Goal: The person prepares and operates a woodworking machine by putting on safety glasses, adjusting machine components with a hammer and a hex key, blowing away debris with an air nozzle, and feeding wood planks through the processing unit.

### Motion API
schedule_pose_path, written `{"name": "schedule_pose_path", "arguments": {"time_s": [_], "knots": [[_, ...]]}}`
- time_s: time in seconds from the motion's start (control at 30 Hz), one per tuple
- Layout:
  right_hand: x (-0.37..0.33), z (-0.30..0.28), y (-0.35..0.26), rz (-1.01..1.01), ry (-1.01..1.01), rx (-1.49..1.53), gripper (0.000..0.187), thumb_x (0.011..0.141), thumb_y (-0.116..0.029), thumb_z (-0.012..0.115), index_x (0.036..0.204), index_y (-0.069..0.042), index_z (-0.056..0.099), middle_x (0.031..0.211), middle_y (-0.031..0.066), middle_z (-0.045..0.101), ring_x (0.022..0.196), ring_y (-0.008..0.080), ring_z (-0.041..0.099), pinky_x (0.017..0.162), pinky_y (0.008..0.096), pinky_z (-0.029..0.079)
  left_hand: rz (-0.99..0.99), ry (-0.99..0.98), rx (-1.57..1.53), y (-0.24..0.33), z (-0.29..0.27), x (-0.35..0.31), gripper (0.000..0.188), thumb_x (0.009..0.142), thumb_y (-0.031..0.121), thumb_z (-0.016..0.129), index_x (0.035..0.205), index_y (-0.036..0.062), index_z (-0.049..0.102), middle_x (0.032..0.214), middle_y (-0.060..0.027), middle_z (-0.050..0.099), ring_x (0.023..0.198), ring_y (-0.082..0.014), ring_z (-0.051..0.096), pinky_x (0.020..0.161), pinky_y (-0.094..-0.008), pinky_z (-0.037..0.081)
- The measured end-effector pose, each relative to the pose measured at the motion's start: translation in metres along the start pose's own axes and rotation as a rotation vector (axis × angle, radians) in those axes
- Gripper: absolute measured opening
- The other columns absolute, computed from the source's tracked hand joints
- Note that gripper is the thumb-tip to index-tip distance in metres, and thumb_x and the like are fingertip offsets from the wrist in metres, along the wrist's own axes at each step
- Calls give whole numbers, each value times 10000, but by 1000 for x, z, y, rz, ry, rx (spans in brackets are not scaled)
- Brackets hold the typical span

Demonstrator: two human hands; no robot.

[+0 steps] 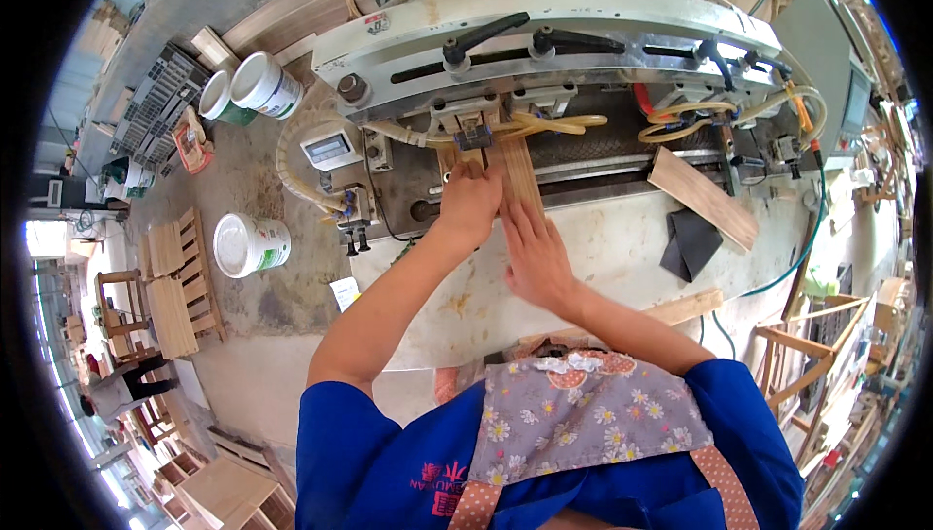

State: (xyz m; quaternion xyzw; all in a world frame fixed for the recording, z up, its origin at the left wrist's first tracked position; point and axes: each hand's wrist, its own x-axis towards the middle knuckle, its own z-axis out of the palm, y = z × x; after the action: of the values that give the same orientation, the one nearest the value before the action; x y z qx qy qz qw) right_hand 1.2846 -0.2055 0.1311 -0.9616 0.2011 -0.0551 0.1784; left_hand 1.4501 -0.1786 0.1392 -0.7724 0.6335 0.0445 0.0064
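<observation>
A long grey-white woodworking machine spans the bench. Under its clamp lie narrow wooden slats; the left hand curls over their near end, the right hand presses flat, fingers spread, beside them.

Three white buckets stand on the concrete floor at left, near slatted wooden frames; a loose plank and dark cloth lie at right.

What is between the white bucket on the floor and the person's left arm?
In the head view, mostly dusty concrete floor between the white bucket and the left arm, plus a small white paper scrap close to the arm.
</observation>
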Motion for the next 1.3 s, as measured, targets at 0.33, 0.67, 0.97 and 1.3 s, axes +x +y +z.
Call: {"name": "schedule_pose_path", "arguments": {"time_s": [0.33, 0.67, 0.97, 1.3], "knots": [[-95, -38, 57, 242, 133, 266, 367, 767, -96, 630, 1129, -68, 576, 1131, 131, 581, 1034, 286, 541, 846, 407, 448, -12, -42, -34, 1, -1, 0, 502, 619, -26, 667, 1086, -16, 481, 1020, -207, 585, 1012, -357, 580, 798, -401, 527], [-138, -11, 124, 704, 318, 542, 83, 819, -105, 621, 829, -22, 625, 607, 58, 569, 534, 136, 535, 532, 266, 425, -37, -149, 25, 5, -12, 2, 591, 583, 108, 767, 1072, 2, 453, 920, -241, 634, 950, -379, 613, 794, -421, 519], [-146, -8, 126, 617, 408, 703, 92, 819, -91, 608, 832, 0, 602, 602, 72, 542, 524, 137, 499, 515, 274, 397, -44, -246, 49, 14, -35, 0, 750, 530, 177, 816, 1207, 41, 521, 1036, -202, 640, 992, -363, 605, 854, -392, 485], [-159, 9, 129, 390, 450, 437, 78, 813, -64, 619, 864, -18, 582, 627, 8, 457, 559, 77, 419, 518, 233, 347, -40, -255, 86, 5, -25, 4, 758, 502, 208, 829, 1193, 10, 587, 1078, -189, 646, 1020, -288, 616, 886, -327, 465]]}}
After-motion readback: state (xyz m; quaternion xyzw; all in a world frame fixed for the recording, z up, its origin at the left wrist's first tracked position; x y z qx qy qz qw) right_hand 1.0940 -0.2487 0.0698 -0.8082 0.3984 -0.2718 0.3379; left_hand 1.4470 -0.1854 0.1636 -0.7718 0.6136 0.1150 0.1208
